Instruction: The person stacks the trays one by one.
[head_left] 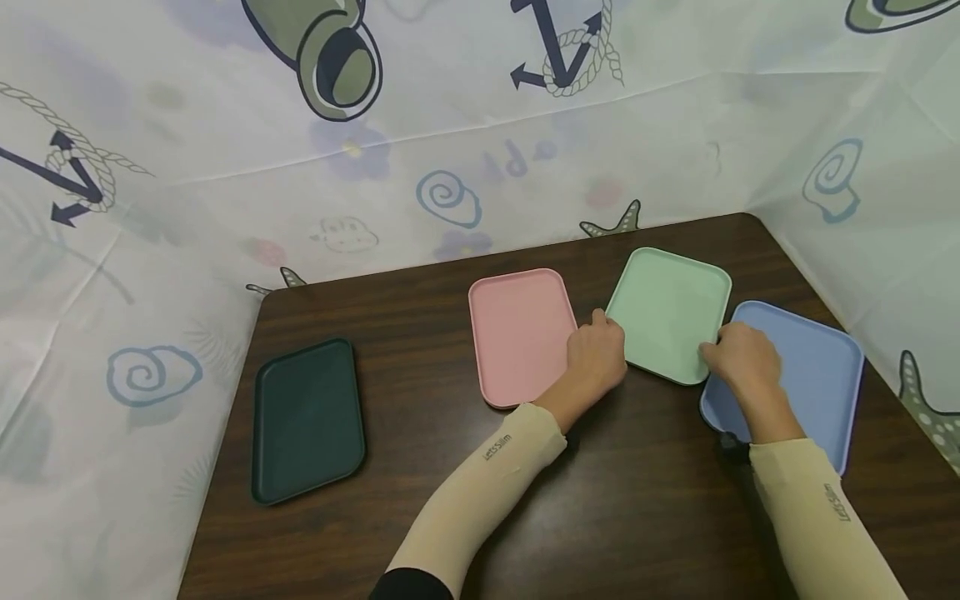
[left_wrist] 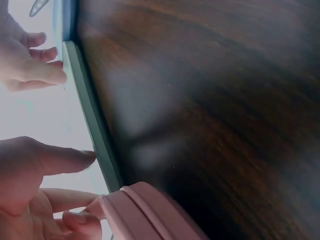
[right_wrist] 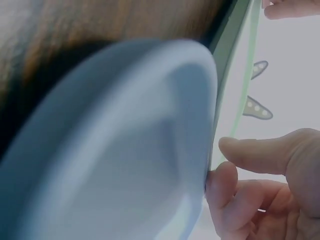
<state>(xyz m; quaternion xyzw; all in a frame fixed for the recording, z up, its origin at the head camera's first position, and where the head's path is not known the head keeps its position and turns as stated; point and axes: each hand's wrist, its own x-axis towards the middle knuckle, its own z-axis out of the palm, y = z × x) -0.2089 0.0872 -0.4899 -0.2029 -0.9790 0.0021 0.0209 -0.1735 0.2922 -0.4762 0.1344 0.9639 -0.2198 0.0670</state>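
Observation:
A light green tray (head_left: pixel 666 312) with rounded corners lies between my two hands. My left hand (head_left: pixel 597 354) grips its left edge; in the left wrist view the thumb (left_wrist: pixel 70 159) is on the green rim (left_wrist: pixel 95 117) and the fingers are bent below. On the opposite side, my right hand (head_left: pixel 746 360) pinches the right edge, its thumb (right_wrist: pixel 252 152) and curled fingers meeting at the rim in the right wrist view. A pink tray (head_left: pixel 517 333) is just left of my left hand, partly covered by it. Under my right hand and forearm extends a blue tray (head_left: pixel 813 362).
A dark green tray (head_left: pixel 309 425) sits apart at the left of the brown wooden table (head_left: pixel 420 350). A white printed cloth (head_left: pixel 525 179) with anchors and shells hangs behind the table and along both sides.

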